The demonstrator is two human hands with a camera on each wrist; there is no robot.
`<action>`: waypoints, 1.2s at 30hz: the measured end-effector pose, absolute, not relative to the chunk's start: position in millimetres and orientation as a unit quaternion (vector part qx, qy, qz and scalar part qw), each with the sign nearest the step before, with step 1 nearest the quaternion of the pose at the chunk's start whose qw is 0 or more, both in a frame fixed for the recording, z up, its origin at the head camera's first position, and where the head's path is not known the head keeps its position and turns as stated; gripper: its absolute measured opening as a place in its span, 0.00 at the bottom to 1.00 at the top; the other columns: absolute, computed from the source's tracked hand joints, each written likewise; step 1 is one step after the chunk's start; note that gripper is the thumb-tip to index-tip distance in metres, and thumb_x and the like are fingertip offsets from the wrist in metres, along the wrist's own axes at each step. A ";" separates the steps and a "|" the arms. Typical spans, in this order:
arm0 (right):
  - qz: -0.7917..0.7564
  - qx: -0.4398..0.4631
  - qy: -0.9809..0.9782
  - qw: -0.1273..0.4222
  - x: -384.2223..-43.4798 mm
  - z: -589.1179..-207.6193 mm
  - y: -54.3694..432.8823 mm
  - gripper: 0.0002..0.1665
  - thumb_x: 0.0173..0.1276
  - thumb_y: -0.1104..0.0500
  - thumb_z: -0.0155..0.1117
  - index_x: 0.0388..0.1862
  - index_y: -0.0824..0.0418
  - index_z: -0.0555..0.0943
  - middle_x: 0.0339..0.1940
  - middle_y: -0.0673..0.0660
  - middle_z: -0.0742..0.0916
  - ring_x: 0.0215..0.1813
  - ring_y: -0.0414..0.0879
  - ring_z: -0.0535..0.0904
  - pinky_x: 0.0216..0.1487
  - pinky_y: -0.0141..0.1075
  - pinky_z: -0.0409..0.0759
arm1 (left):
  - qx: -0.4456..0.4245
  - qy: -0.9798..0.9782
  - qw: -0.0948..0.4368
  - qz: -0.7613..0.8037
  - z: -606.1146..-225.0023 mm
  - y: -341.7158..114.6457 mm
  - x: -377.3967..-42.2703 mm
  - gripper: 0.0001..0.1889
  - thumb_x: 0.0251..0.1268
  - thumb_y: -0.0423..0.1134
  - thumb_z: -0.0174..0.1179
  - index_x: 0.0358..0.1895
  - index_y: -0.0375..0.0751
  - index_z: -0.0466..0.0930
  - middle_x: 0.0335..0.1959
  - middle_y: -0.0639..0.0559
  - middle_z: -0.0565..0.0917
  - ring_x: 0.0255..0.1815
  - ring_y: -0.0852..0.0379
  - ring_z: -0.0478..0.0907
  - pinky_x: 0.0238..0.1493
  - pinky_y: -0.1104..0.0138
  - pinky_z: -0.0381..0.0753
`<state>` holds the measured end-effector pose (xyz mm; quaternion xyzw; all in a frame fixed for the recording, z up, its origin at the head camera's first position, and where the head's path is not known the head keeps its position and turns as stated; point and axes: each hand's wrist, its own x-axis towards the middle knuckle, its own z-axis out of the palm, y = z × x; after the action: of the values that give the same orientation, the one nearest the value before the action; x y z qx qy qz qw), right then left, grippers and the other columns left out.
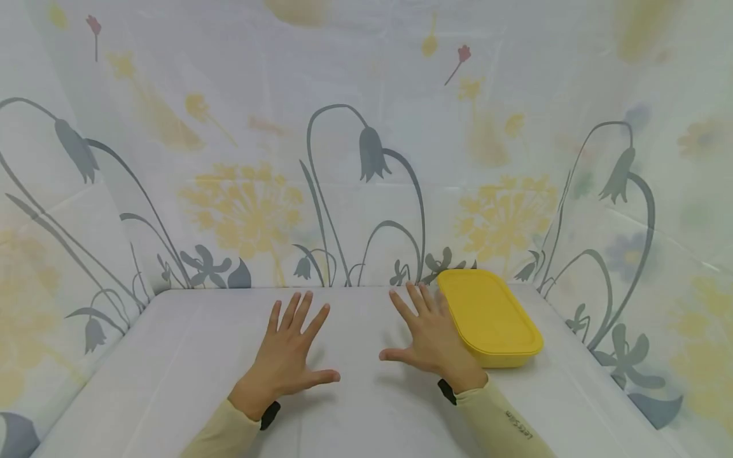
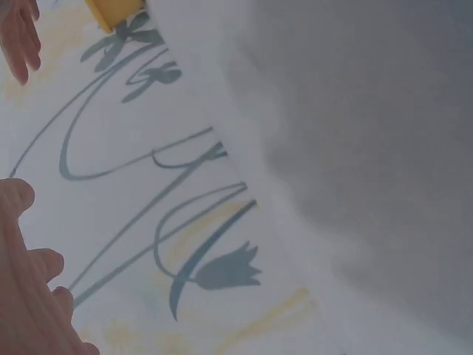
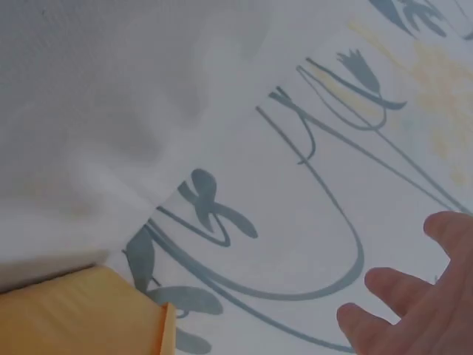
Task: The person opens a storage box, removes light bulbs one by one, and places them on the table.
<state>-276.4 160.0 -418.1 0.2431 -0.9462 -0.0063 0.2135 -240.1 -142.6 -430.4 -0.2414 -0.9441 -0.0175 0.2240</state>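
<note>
We are holding the left hand and the right hand over the white table, apart from each other, backs visible, fingers spread, thumbs pointing inward. We are wearing pale sleeves, the right one bearing dark lettering, and a dark device is showing at each wrist. A yellow lidded container is resting on the table just beside the right hand, which is partly overlapping it in view; contact is remaining unclear. Behind, a floral-printed sheet is hanging.
</note>
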 end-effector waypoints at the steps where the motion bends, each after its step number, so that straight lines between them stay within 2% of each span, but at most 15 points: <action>1: -0.003 0.243 -0.947 0.212 -276.6 -416.5 161.8 0.67 0.43 0.10 0.40 0.78 0.44 0.49 0.76 0.61 0.58 0.76 0.61 0.49 0.71 0.61 0.43 | -0.247 -0.942 0.225 -0.024 -429.3 -139.2 -240.4 0.61 0.39 0.86 0.43 0.77 0.52 0.47 0.77 0.41 0.39 0.77 0.43 0.31 0.71 0.43 0.32; 7: 0.026 0.238 -0.947 0.213 -273.4 -407.4 181.9 0.66 0.45 0.12 0.42 0.77 0.45 0.52 0.76 0.59 0.59 0.76 0.60 0.50 0.72 0.58 0.45 | -0.288 -0.931 0.214 -0.065 -426.6 -113.1 -242.4 0.61 0.41 0.84 0.48 0.77 0.51 0.46 0.77 0.41 0.39 0.77 0.41 0.37 0.71 0.43 0.40; 12: 0.065 0.240 -0.941 0.231 -267.1 -402.0 207.3 0.64 0.46 0.15 0.51 0.75 0.51 0.58 0.73 0.61 0.64 0.73 0.60 0.56 0.70 0.57 0.53 | -0.305 -0.931 0.185 -0.081 -426.5 -89.6 -242.1 0.60 0.42 0.83 0.48 0.77 0.53 0.44 0.78 0.44 0.38 0.77 0.43 0.37 0.72 0.45 0.42; 15: 0.072 0.234 -0.940 0.239 -264.8 -398.3 222.3 0.64 0.45 0.17 0.56 0.74 0.54 0.61 0.71 0.63 0.67 0.71 0.62 0.60 0.69 0.57 0.56 | -0.313 -0.927 0.184 -0.096 -425.9 -77.8 -243.9 0.59 0.43 0.82 0.49 0.77 0.52 0.46 0.78 0.44 0.40 0.77 0.45 0.37 0.72 0.47 0.44; 22: 0.097 0.211 -0.945 0.229 -260.0 -397.1 256.6 0.63 0.46 0.22 0.63 0.73 0.55 0.61 0.70 0.65 0.67 0.67 0.64 0.64 0.64 0.58 0.63 | -0.348 -0.904 0.206 -0.142 -426.1 -52.7 -247.0 0.58 0.44 0.78 0.56 0.76 0.48 0.51 0.75 0.39 0.50 0.75 0.40 0.49 0.71 0.47 0.53; 28: 0.122 0.212 -0.937 0.250 -260.1 -397.0 283.1 0.61 0.44 0.28 0.71 0.71 0.59 0.64 0.67 0.66 0.71 0.64 0.64 0.67 0.58 0.59 0.69 | -0.355 -0.898 0.192 -0.173 -425.1 -30.3 -248.9 0.56 0.45 0.75 0.59 0.76 0.51 0.50 0.75 0.41 0.51 0.74 0.43 0.53 0.69 0.51 0.60; 36: 0.165 0.172 -0.955 0.178 -257.7 -393.0 312.3 0.62 0.47 0.30 0.70 0.74 0.56 0.58 0.70 0.66 0.66 0.66 0.68 0.64 0.56 0.66 0.65 | -0.333 -0.903 0.106 -0.249 -427.4 0.8 -254.6 0.54 0.47 0.74 0.59 0.76 0.59 0.47 0.77 0.47 0.48 0.74 0.49 0.54 0.66 0.53 0.66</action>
<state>-257.7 312.3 -393.0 0.1718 -0.9547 0.1650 0.1781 -254.6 0.8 -427.4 -0.3330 -0.9032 -0.2492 0.1058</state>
